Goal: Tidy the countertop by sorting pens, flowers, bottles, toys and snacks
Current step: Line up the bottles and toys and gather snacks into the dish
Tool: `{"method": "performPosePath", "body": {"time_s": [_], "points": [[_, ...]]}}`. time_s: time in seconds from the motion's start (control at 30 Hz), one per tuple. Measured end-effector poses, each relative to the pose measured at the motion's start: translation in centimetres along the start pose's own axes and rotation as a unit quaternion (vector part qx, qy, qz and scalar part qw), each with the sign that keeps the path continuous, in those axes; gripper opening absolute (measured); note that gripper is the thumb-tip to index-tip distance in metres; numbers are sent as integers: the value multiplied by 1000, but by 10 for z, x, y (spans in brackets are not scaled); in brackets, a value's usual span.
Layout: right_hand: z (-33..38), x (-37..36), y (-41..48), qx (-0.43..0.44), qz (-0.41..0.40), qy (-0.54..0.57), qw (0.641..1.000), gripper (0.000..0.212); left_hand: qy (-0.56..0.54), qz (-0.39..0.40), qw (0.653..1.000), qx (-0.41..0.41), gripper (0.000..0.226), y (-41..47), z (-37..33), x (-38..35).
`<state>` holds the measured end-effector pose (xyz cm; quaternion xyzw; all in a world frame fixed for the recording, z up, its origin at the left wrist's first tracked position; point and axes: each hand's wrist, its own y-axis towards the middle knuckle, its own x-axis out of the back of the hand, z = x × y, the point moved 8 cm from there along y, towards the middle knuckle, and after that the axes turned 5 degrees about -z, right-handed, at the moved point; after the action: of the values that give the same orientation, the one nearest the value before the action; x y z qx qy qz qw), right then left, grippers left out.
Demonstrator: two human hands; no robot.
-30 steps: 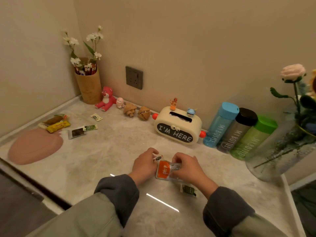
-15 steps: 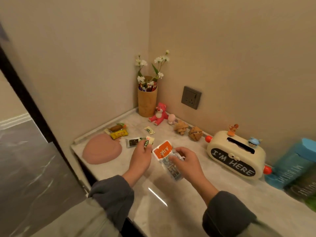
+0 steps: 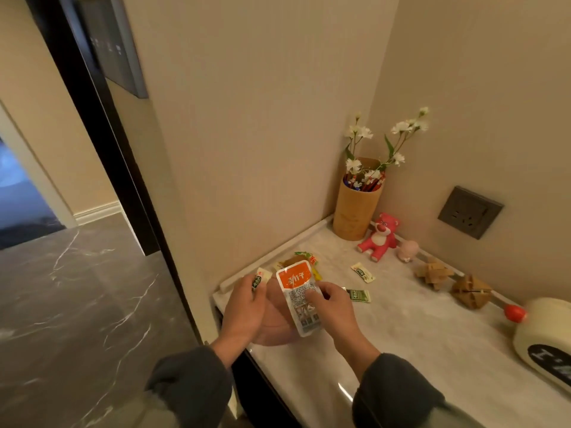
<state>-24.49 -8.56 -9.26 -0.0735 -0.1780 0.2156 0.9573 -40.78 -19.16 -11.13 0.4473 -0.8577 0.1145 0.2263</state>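
My right hand [image 3: 333,307] grips an orange-and-clear snack packet [image 3: 297,291] and holds it above the pink plate [image 3: 275,332] at the counter's left end. My left hand [image 3: 244,307] pinches a small green-and-white snack sachet [image 3: 259,279] just left of that packet. Behind the packet lie a few more wrapped snacks [image 3: 304,257]. Two small green sachets [image 3: 363,272] [image 3: 358,295] rest on the marble counter [image 3: 417,329]. In the corner stands a tan cup [image 3: 355,211] with pens and white flowers [image 3: 401,128].
A pink bear toy [image 3: 378,236], a small pink figure [image 3: 408,251] and two wooden puzzle toys [image 3: 434,273] [image 3: 471,291] line the back wall. A cream tissue box [image 3: 543,338] sits at the right edge. A wall socket [image 3: 469,211] is above. The counter drops off to the floor on the left.
Both hands carried the orange packet and the small sachet leftwards along the counter, from in front of the tissue box to over the pink plate. My view swung left with them.
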Motion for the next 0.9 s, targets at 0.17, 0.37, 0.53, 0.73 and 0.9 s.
{"method": "performPosePath", "body": {"time_s": [0.17,0.37,0.53,0.73,0.9], "points": [[-17,-26,2,-35,-26,-45,998,10,-5,66,998,-19,36,11,15,-13],[-40,-43,-5,-122,-32,11,992,25,-30,59,998,4,49,7,36,-21],[-39,-31,-17,-159,-41,104,981,15,-51,64,996,36,49,-10,40,-20],[-44,-12,-39,-228,-43,189,954,16,-64,72,992,85,45,-36,31,-13],[-43,6,-63,-218,-24,204,954,16,-94,91,989,65,37,-68,5,-18]]}}
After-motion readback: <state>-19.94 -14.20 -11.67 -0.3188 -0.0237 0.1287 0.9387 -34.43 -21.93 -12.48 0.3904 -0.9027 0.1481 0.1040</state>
